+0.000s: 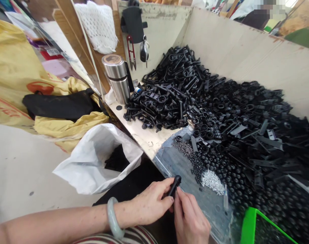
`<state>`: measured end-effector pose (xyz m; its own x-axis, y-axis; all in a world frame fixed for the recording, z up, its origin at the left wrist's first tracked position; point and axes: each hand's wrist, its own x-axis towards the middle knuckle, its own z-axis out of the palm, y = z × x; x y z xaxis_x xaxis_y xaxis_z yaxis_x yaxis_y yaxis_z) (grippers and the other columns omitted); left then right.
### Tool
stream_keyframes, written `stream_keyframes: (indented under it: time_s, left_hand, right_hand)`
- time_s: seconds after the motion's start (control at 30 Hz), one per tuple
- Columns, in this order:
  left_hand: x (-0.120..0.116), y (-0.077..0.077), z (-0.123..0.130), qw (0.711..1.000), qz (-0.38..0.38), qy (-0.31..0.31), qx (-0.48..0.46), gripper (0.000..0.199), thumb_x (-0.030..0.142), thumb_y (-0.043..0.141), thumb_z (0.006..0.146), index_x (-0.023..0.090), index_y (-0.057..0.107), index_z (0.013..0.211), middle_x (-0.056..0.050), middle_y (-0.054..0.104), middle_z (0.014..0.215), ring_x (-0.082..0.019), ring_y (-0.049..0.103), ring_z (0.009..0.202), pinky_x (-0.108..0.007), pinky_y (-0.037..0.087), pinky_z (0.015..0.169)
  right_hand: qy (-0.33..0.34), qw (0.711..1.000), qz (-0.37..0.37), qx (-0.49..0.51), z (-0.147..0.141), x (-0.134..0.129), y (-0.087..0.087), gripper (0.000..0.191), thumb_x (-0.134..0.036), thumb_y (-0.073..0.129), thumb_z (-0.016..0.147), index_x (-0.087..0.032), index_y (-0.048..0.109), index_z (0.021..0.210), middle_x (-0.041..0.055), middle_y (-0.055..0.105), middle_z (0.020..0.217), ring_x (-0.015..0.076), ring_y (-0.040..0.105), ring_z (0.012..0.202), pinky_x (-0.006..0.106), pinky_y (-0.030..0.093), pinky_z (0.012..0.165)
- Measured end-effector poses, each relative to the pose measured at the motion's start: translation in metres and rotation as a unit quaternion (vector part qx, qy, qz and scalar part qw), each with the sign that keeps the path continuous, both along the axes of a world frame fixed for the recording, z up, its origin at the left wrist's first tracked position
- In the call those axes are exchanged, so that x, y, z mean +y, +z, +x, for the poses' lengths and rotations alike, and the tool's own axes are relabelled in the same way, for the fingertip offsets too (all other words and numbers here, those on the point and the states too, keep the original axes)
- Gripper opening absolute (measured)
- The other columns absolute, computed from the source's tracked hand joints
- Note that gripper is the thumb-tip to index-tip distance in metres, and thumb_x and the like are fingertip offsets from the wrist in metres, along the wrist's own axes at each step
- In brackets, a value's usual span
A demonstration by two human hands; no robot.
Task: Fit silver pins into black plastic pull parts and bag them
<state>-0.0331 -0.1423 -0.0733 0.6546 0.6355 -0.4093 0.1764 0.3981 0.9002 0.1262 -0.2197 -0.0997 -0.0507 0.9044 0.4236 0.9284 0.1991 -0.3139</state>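
The pale tabletop (144, 139), partly covered by a grey sheet (173, 164), carried a steel flask (120, 89), heaped black plastic parts (160, 100), shiny black balls (229, 173) and small silver pins (212, 182).

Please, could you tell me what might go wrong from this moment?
The slim black part in the left hand is near the edge of the worktop; if it slips, it could fall off.

The small silver pieces lie loose beside the black balls with no divider between, so they could mix.

The steel flask stands close to the worktop's left edge, beside the heap of black parts; a knock might tip it over.
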Motion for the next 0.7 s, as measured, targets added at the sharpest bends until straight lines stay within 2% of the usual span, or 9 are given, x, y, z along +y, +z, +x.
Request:
stream_keyframes:
  time_s: [0.23,0.33,0.5,0.7]
  left_hand:
    - [0.002,0.006,-0.005,0.996,0.063,-0.031,0.057,0.049,0.015,0.05,0.089,0.026,0.058,0.136,0.001,0.072,0.089,-0.016,0.067,0.079,-0.025,0.049,0.073]
    - [0.001,0.007,-0.006,0.992,0.089,-0.039,0.085,0.051,0.017,0.049,0.09,0.026,0.055,0.14,0.0,0.072,0.089,-0.018,0.066,0.083,-0.026,0.049,0.077]
    - [-0.004,0.0,-0.01,0.988,0.103,-0.046,0.102,0.053,0.021,0.052,0.091,0.028,0.053,0.144,-0.001,0.072,0.093,-0.023,0.063,0.092,-0.031,0.047,0.086]
    - [-0.006,-0.007,-0.011,0.988,0.127,-0.03,0.079,0.053,0.022,0.051,0.094,0.029,0.05,0.147,-0.003,0.071,0.1,-0.022,0.062,0.091,-0.03,0.045,0.084]
  right_hand:
    - [0.027,0.999,-0.033,-0.001,0.007,-0.002,-0.004,0.025,-0.023,0.046,0.107,-0.016,0.07,0.11,0.0036,0.074,0.094,0.0116,0.071,0.081,0.022,0.049,0.08]
    - [0.035,0.998,-0.041,0.011,0.01,-0.001,-0.004,0.026,-0.023,0.045,0.107,-0.017,0.07,0.107,0.0043,0.073,0.091,0.0115,0.071,0.078,0.022,0.05,0.078]
    - [0.059,0.997,-0.046,0.004,0.014,0.004,-0.001,0.025,-0.02,0.043,0.106,-0.016,0.067,0.11,0.0045,0.07,0.085,0.0121,0.069,0.072,0.021,0.052,0.075]
    - [0.053,0.998,-0.026,-0.03,0.011,0.006,-0.005,0.03,-0.022,0.036,0.108,-0.016,0.065,0.108,0.003,0.064,0.079,0.0117,0.064,0.066,0.023,0.048,0.068]
